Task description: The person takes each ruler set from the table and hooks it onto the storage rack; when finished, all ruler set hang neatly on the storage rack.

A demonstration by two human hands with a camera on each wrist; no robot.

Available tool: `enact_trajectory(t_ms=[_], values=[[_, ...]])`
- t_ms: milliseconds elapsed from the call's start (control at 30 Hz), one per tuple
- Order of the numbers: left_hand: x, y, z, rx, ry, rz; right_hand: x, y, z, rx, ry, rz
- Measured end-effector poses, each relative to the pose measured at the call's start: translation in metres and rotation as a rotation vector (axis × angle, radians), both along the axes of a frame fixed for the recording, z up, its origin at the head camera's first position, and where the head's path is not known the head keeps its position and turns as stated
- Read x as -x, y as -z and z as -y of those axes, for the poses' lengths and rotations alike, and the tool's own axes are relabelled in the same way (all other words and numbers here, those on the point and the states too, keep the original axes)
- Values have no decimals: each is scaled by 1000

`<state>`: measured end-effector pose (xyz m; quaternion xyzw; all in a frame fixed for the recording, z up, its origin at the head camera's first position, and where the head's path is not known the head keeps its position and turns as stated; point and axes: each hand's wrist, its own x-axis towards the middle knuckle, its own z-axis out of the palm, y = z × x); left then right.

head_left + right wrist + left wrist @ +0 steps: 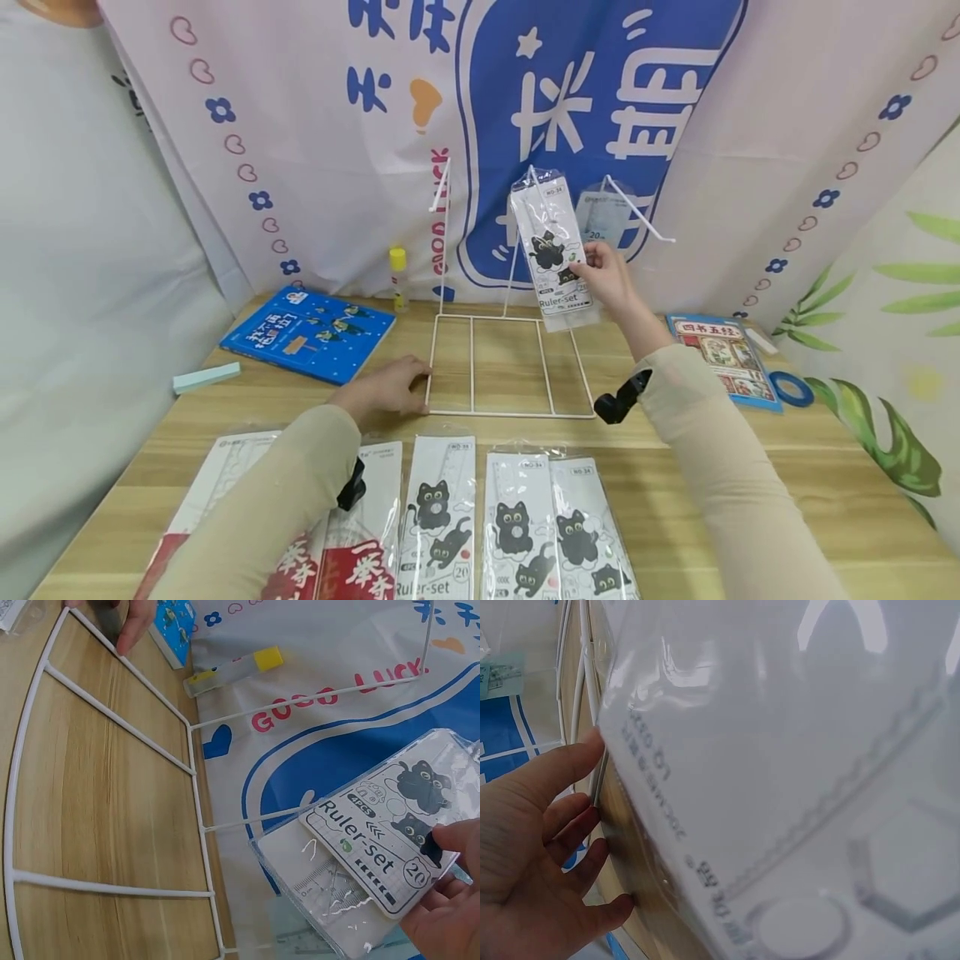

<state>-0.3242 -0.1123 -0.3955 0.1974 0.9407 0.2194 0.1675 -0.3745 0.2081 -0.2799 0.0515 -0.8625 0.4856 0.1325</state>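
Note:
My right hand [606, 271] pinches the lower right edge of a ruler set packet [551, 242] printed with black cats. The packet's top is at the middle hook of a white wire display rack [510, 413], and its lower end tilts to the right. Behind it, a paler packet [603, 218] hangs on the right hook. My left hand [390, 387] holds the left side of the rack's base with bent fingers. In the left wrist view, a blurred clear packet [780, 750] fills much of the picture in front of the rack.
Cat ruler packets [442, 517] and red-and-white packets [367, 517] lie in front of the rack. A blue book [311, 329], a glue stick [398, 279] and a pale blue strip [206, 377] are left. Another book [723, 358] and blue tape [791, 389] lie right.

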Motion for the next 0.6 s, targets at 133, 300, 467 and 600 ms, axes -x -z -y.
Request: enact_trajectory(t_ms=[133, 300, 467, 600], values=[[0, -1, -1, 5, -18, 1, 6, 6, 9, 81, 16, 67], [-1, -1, -1, 16, -23, -4, 14, 14, 22, 196, 30, 163], [-1, 1, -3, 19, -25, -8, 21, 21, 30, 244, 34, 232], [0, 3, -4, 13, -41, -3, 25, 26, 32, 281, 10, 244]])
